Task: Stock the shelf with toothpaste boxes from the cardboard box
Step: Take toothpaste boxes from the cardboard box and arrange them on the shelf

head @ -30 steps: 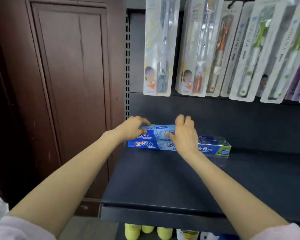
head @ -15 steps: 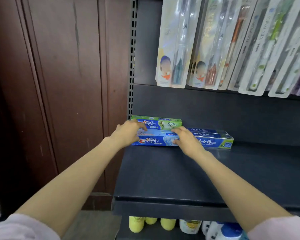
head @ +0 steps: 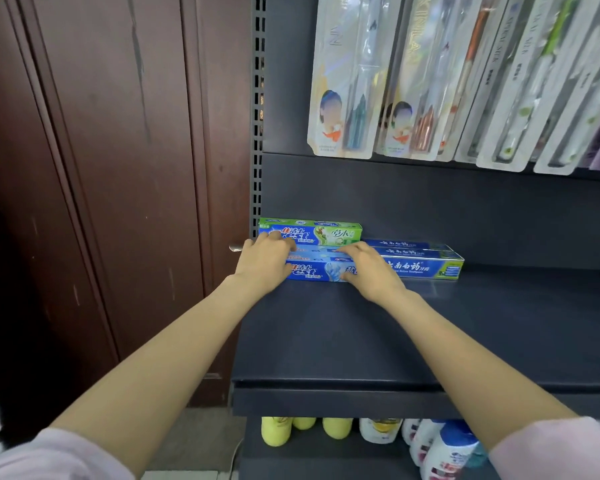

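Both my arms reach forward, bare to pushed-up sleeves. My left hand (head: 265, 263) and right hand (head: 369, 270) lie palm-down, fingers loosely bent.
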`<state>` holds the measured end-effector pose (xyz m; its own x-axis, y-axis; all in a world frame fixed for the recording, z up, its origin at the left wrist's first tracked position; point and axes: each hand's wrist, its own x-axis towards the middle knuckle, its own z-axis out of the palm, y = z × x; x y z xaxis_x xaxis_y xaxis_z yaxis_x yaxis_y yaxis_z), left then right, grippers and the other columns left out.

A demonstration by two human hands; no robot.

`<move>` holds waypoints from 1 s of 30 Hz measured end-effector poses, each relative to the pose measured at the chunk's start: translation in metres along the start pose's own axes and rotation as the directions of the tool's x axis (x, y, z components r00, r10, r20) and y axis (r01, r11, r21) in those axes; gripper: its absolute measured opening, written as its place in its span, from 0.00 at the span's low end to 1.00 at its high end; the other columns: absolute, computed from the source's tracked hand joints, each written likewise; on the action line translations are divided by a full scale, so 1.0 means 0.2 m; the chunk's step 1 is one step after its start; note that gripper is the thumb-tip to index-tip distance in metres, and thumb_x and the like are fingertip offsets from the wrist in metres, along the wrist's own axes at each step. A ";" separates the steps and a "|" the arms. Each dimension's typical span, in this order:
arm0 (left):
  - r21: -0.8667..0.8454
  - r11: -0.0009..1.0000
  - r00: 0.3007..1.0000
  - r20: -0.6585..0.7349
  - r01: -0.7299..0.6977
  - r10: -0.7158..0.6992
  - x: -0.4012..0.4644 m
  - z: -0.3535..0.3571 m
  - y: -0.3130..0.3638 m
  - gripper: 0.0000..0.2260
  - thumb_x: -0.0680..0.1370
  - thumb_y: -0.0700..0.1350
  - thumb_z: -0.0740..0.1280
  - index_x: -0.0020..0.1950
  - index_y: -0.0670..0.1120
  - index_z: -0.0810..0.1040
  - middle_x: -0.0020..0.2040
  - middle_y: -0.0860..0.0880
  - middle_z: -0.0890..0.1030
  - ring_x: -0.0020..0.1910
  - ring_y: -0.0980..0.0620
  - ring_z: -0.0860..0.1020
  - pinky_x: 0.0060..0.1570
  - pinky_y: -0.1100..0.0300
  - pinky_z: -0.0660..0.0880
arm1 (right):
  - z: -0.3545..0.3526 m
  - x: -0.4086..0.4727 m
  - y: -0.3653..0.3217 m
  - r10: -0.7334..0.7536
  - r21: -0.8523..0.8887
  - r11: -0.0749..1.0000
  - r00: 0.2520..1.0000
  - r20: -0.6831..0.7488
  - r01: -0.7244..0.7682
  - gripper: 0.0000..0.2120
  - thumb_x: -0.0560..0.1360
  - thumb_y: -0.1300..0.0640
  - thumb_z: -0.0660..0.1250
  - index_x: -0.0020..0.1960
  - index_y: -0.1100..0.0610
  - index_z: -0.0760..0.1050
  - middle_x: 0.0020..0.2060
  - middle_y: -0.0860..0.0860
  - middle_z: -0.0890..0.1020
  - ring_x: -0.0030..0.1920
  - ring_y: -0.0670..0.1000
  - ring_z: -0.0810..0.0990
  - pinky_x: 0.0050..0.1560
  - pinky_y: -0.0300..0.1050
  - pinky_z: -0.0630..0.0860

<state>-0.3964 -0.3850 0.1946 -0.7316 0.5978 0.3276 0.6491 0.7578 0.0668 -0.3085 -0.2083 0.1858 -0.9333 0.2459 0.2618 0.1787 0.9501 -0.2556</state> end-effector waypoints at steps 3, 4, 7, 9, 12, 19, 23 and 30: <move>-0.098 0.994 0.998 -0.056 -0.044 0.038 0.00 -0.03 0.10 0.15 0.78 0.43 0.61 0.65 0.47 0.73 0.63 0.45 0.74 0.63 0.45 0.72 0.59 0.50 0.69 | -0.05 -0.05 0.03 0.012 0.109 0.994 0.998 -0.060 -0.005 0.20 0.78 0.60 0.63 0.69 0.56 0.68 0.65 0.53 0.69 0.67 0.54 0.68 0.65 0.48 0.67; -0.146 0.988 0.997 -0.061 -0.052 0.043 0.00 -0.04 0.16 0.14 0.78 0.42 0.60 0.64 0.46 0.73 0.62 0.45 0.76 0.61 0.45 0.73 0.56 0.52 0.70 | -0.08 -0.07 0.05 0.023 0.132 0.991 0.997 -0.073 -0.013 0.18 0.78 0.62 0.62 0.68 0.57 0.69 0.64 0.54 0.71 0.66 0.55 0.70 0.64 0.47 0.67; -0.250 0.966 0.998 -0.031 -0.065 0.060 -0.01 -0.05 0.36 0.13 0.79 0.41 0.58 0.61 0.45 0.75 0.58 0.44 0.79 0.57 0.43 0.76 0.51 0.54 0.72 | -0.16 -0.18 0.16 0.076 0.200 0.978 0.993 -0.086 -0.057 0.16 0.77 0.67 0.59 0.62 0.59 0.74 0.60 0.56 0.77 0.61 0.54 0.75 0.60 0.45 0.70; -0.300 0.951 0.997 -0.003 -0.080 0.083 -0.02 -0.06 0.54 0.12 0.79 0.42 0.58 0.59 0.46 0.76 0.57 0.45 0.79 0.56 0.44 0.77 0.50 0.54 0.73 | -0.23 -0.28 0.27 0.126 0.249 0.963 0.988 -0.093 -0.099 0.14 0.78 0.66 0.58 0.59 0.59 0.76 0.57 0.56 0.79 0.57 0.54 0.77 0.54 0.43 0.73; -0.380 0.920 0.993 0.017 -0.098 0.113 -0.05 -0.05 0.82 0.10 0.77 0.44 0.60 0.55 0.47 0.78 0.54 0.46 0.81 0.55 0.44 0.77 0.51 0.53 0.75 | -0.35 -0.45 0.45 0.158 0.270 0.955 0.981 -0.111 -0.123 0.12 0.77 0.65 0.60 0.56 0.60 0.78 0.54 0.54 0.81 0.52 0.51 0.78 0.48 0.38 0.71; -0.566 0.809 0.985 -0.038 -0.159 0.168 -0.28 0.03 1.69 0.05 0.75 0.46 0.62 0.43 0.52 0.78 0.41 0.54 0.80 0.47 0.49 0.78 0.48 0.55 0.76 | -0.59 -1.06 1.06 0.220 0.201 0.961 0.966 -0.138 -0.190 0.10 0.77 0.63 0.61 0.53 0.56 0.79 0.49 0.54 0.82 0.45 0.52 0.80 0.50 0.43 0.75; -0.581 0.797 0.980 -0.006 -0.164 0.197 -0.45 0.16 2.16 0.05 0.76 0.49 0.63 0.46 0.52 0.78 0.42 0.54 0.80 0.47 0.49 0.78 0.44 0.57 0.73 | -0.65 -1.37 1.43 0.211 0.095 0.974 0.976 -0.054 -0.205 0.09 0.75 0.62 0.62 0.51 0.57 0.80 0.49 0.57 0.83 0.50 0.58 0.80 0.51 0.52 0.77; -0.499 0.863 0.938 0.257 -0.078 0.233 -0.62 0.51 2.63 0.08 0.77 0.45 0.61 0.46 0.45 0.79 0.45 0.44 0.83 0.48 0.43 0.79 0.44 0.55 0.74 | -0.48 -1.73 1.93 0.311 0.030 0.946 0.933 0.180 -0.322 0.09 0.75 0.59 0.63 0.52 0.54 0.80 0.52 0.57 0.83 0.55 0.58 0.80 0.55 0.50 0.75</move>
<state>0.0141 -0.0343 0.0925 -0.5882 0.8047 0.0807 0.7212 0.4768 0.5025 0.1127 0.0926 0.0854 -0.8711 0.4910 -0.0024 0.4600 0.8143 -0.3540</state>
